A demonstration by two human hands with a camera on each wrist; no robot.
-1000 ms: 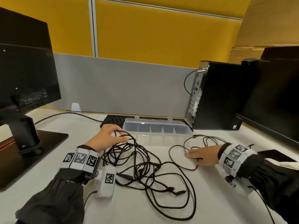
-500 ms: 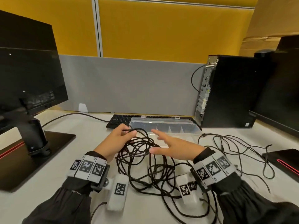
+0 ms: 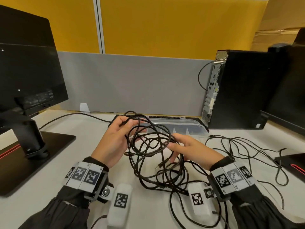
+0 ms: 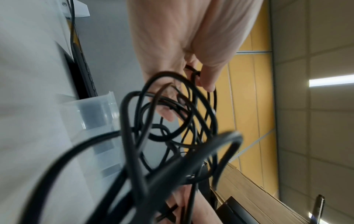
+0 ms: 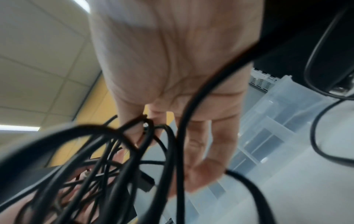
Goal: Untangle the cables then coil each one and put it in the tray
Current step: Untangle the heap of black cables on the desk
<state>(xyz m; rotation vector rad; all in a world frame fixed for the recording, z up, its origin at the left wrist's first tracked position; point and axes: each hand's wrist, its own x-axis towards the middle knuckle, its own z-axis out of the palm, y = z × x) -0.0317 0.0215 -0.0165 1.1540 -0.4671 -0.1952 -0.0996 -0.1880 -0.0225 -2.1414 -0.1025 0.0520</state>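
Note:
A tangle of black cables (image 3: 153, 154) hangs lifted above the white table, its lower loops still lying on the surface. My left hand (image 3: 118, 134) holds the top of the bundle, thumb and fingers pinching strands (image 4: 195, 75). My right hand (image 3: 186, 149) reaches into the loops from the right with its fingers (image 5: 208, 151) fairly straight, and cables drape across them. A loose plug end (image 3: 159, 166) dangles inside the tangle. Just behind the hands sits the clear compartmented tray (image 3: 189, 128), also seen in the wrist views (image 4: 91, 109) (image 5: 277, 121). On the table to the right lies a thinner black cable (image 3: 247, 151).
A black monitor (image 3: 24, 71) on a stand base (image 3: 33, 159) fills the left. A black PC tower (image 3: 239, 90) stands at the back right, with another dark screen (image 3: 288, 96) beside it. A keyboard (image 3: 115, 119) lies behind the tray, against the grey partition.
My right hand left the thin cable on the right and came over to the tangle. My left hand raised the bundle off the table.

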